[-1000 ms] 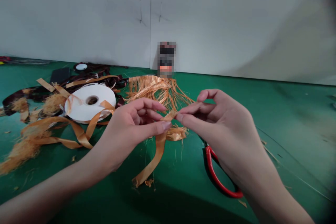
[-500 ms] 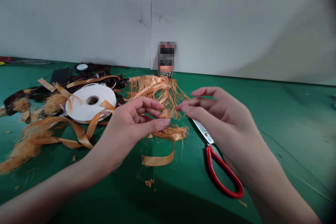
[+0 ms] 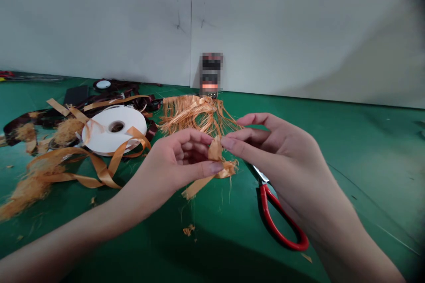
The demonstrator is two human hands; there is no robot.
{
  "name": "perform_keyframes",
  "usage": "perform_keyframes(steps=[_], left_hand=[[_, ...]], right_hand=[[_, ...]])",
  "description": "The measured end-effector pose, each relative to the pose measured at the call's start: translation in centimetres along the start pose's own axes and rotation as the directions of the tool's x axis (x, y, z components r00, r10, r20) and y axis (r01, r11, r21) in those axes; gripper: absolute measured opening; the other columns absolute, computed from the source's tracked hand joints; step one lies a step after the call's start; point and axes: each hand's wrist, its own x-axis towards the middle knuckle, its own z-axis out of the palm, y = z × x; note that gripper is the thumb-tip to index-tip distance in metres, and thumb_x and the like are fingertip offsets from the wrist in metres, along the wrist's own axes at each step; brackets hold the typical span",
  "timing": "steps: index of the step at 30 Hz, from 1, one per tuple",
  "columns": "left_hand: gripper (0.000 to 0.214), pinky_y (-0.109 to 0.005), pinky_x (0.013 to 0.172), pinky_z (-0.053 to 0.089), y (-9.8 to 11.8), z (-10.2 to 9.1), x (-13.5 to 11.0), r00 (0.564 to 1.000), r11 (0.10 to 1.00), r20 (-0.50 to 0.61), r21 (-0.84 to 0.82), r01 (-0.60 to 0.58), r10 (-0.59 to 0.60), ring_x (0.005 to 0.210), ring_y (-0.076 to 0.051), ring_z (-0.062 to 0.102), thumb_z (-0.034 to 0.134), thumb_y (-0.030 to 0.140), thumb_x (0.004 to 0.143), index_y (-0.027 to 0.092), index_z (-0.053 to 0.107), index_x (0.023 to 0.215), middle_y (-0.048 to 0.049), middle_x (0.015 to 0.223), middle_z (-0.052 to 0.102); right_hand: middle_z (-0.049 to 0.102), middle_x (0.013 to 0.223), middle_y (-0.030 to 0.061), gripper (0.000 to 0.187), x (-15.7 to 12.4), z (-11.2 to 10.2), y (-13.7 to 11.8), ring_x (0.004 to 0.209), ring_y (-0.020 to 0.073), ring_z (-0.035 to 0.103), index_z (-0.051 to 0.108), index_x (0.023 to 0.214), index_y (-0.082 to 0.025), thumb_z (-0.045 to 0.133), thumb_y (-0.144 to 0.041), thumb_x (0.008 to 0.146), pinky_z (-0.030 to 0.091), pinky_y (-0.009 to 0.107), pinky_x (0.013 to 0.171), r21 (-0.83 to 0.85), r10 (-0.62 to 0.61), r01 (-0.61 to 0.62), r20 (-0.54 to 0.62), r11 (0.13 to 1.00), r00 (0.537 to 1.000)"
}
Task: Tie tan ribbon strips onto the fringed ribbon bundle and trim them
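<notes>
Between my hands is a short piece of orange ribbon (image 3: 215, 149). My left hand (image 3: 181, 154) holds its lower part between thumb and fingers, and a loose tail hangs down to the left with a frayed end. My right hand (image 3: 270, 141) pinches the ribbon's upper edge with thumb and index finger. Just behind them lies a frayed orange ribbon scrap (image 3: 229, 169). Farther back, a bundle of orange ribbon fringe (image 3: 189, 115) spreads over the table. Scissors with red handles (image 3: 265, 199) lie under my right hand, their blades partly hidden.
A white spool (image 3: 99, 135) with loose orange ribbon stands left among frayed orange fibres (image 3: 36, 185) and dark ribbon (image 3: 23, 119). A dark object with a pixelated front (image 3: 210, 75) leans on the grey wall (image 3: 299, 22). Small scraps (image 3: 189, 230) dot the green table (image 3: 365, 154).
My right hand has come left and now pinches the ribbon, which stands more upright. The ribbon's tail has swung from a curl to a straight slant, and my left hand sits slightly farther right.
</notes>
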Motion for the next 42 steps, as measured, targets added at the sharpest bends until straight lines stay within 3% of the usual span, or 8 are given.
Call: perform_keyframes(steps=[9,14,18,22,25,32,36,42], left_hand=[[0.022,-0.017,0.077,0.053,0.0,0.0,-0.1,0.999,0.997,-0.034,-0.079,-0.009,0.006,0.084,-0.01,0.064,0.08,0.02,0.074,0.021,0.069,0.092,0.003,0.085,0.07],[0.015,-0.014,0.077,0.051,0.2,0.1,0.0,0.998,0.989,-0.034,-0.143,0.043,-0.048,0.084,-0.007,0.064,0.077,0.019,0.077,0.022,0.069,0.089,0.0047,0.085,0.07],[0.012,-0.014,0.078,0.05,0.3,0.2,0.1,0.998,0.992,-0.05,-0.126,0.027,-0.033,0.086,-0.008,0.064,0.076,0.021,0.079,0.021,0.068,0.087,0.0046,0.087,0.068],[0.012,-0.014,0.076,0.05,0.2,0.2,0.3,0.996,0.996,-0.083,-0.09,0.004,-0.011,0.084,-0.007,0.063,0.076,0.023,0.079,0.019,0.067,0.085,0.0041,0.088,0.066],[0.015,-0.015,0.076,0.051,0.2,0.1,0.4,0.992,0.999,-0.13,-0.051,-0.015,0.008,0.084,-0.008,0.062,0.077,0.024,0.078,0.019,0.067,0.086,0.0033,0.088,0.067],[0.019,-0.017,0.076,0.052,0.1,-0.1,0.4,0.99,0.999,-0.142,-0.039,-0.009,0.004,0.082,-0.01,0.064,0.08,0.026,0.074,0.019,0.066,0.086,0.0031,0.086,0.068],[0.018,-0.018,0.074,0.053,0.2,0.0,0.5,0.988,1.0,-0.155,-0.029,0.006,-0.01,0.079,-0.01,0.063,0.079,0.026,0.075,0.018,0.066,0.085,0.0026,0.085,0.067],[0.017,-0.018,0.073,0.052,0.0,-0.1,0.6,0.984,0.998,-0.178,-0.065,-0.005,-0.007,0.079,-0.01,0.064,0.08,0.024,0.074,0.018,0.067,0.083,0.0025,0.082,0.07]], right_hand=[[0.076,0.073,-0.0022,0.028,0.0,-0.1,0.0,0.076,0.016,0.073,0.058,0.096,-0.021,0.074,-0.024,0.073,0.058,0.025,0.067,-0.009,0.024,-0.024,0.017,1.0,1.0],[0.076,0.096,0.0024,0.031,0.2,-0.4,0.4,0.092,0.0176,0.072,0.055,0.103,-0.022,0.071,-0.029,0.078,0.058,0.029,0.078,-0.112,0.102,-0.081,0.204,0.99,0.974],[0.075,0.084,0.0004,0.024,0.1,-0.2,0.8,0.079,0.0195,0.072,0.059,0.099,-0.025,0.07,-0.031,0.078,0.057,0.031,0.065,-0.229,0.172,-0.093,0.355,0.969,0.919],[0.072,0.07,-0.0006,0.007,0.2,0.1,1.1,0.068,0.0188,0.07,0.059,0.079,-0.024,0.066,-0.022,0.078,0.051,0.03,0.059,-0.321,0.216,-0.101,0.346,0.942,0.913],[0.067,0.069,-0.0014,0.013,0.3,0.1,1.1,0.064,0.0148,0.063,0.058,0.069,-0.022,0.064,-0.026,0.08,0.046,0.028,0.058,-0.419,0.195,-0.036,0.343,0.907,0.919],[0.066,0.076,0.0006,0.018,-0.2,0.2,1.1,0.068,0.0139,0.057,0.063,0.081,-0.021,0.05,-0.03,0.09,0.041,0.026,0.058,-0.585,0.13,0.087,0.32,0.806,0.939],[0.061,0.066,-0.0006,0.033,-0.5,0.1,1.3,0.057,0.0124,0.049,0.06,0.071,-0.021,0.041,-0.034,0.094,0.035,0.025,0.05,-0.639,0.129,0.131,0.344,0.758,0.93],[0.061,0.066,0.0,0.029,-0.6,-0.4,0.7,0.061,0.0144,0.053,0.066,0.07,-0.021,0.045,-0.028,0.089,0.039,0.027,0.055,-0.599,0.185,0.097,0.392,0.795,0.901]])
